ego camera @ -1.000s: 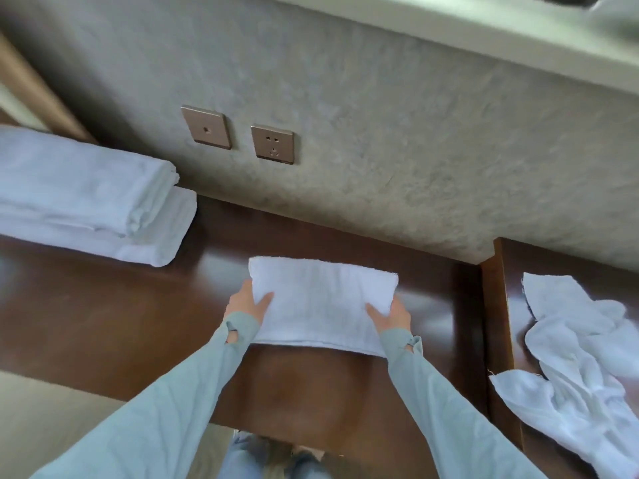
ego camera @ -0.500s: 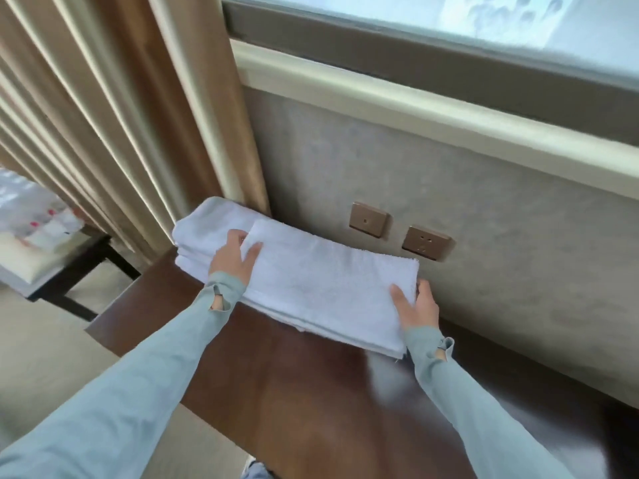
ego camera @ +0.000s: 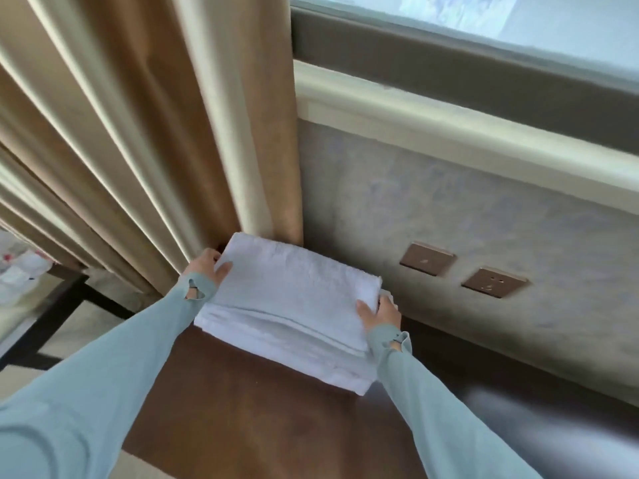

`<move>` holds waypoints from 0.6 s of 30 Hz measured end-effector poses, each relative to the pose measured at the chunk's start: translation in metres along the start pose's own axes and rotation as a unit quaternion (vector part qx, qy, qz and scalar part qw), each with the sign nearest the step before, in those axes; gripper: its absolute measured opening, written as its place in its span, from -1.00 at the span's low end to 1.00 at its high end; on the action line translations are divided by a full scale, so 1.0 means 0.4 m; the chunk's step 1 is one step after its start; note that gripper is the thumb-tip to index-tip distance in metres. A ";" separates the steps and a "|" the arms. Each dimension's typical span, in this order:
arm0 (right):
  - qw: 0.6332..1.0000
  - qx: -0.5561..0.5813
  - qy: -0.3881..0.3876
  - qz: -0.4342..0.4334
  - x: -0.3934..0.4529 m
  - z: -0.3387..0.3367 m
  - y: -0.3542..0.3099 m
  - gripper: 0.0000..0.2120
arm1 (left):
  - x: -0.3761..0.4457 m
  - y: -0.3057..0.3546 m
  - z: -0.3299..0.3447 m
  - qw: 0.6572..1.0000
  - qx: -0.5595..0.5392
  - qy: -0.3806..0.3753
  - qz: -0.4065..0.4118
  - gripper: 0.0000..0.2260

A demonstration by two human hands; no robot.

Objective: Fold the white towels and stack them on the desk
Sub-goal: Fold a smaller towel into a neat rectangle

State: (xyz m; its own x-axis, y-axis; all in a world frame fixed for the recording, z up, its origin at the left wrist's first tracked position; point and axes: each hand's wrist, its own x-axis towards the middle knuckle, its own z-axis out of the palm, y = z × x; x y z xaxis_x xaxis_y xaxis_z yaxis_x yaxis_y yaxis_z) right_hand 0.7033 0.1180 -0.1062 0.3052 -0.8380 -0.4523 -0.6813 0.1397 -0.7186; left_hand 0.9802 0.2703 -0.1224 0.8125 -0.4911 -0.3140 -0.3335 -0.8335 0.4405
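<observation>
The folded white towel [ego camera: 294,288] lies on top of the towel stack [ego camera: 287,344] on the dark wooden desk [ego camera: 262,420], between both hands. The left hand [ego camera: 207,267] grips its left end, thumb on top; the right hand [ego camera: 378,312] grips its right end likewise.

I see tan curtains [ego camera: 145,133] hanging in folds on the left. A grey textured wall [ego camera: 432,216] on the far side carries two brown wall plates [ego camera: 427,258] [ego camera: 493,282], under a pale sill [ego camera: 449,122] and a daylit window [ego camera: 518,25]. The floor [ego camera: 69,326] at the left is pale.
</observation>
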 end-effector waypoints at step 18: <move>0.985 -0.172 0.016 -0.011 -0.038 0.008 0.046 -0.62 | -0.030 -0.015 0.018 0.997 0.049 -0.004 0.057 -0.60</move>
State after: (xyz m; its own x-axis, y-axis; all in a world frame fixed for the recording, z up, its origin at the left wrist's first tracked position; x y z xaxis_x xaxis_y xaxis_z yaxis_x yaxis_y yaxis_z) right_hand 0.6884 0.1351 -0.1143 0.3054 -0.8558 -0.4174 -0.8618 -0.0620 -0.5035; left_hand 0.9690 0.2793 -0.1275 0.7632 -0.5857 -0.2729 -0.4689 -0.7926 0.3899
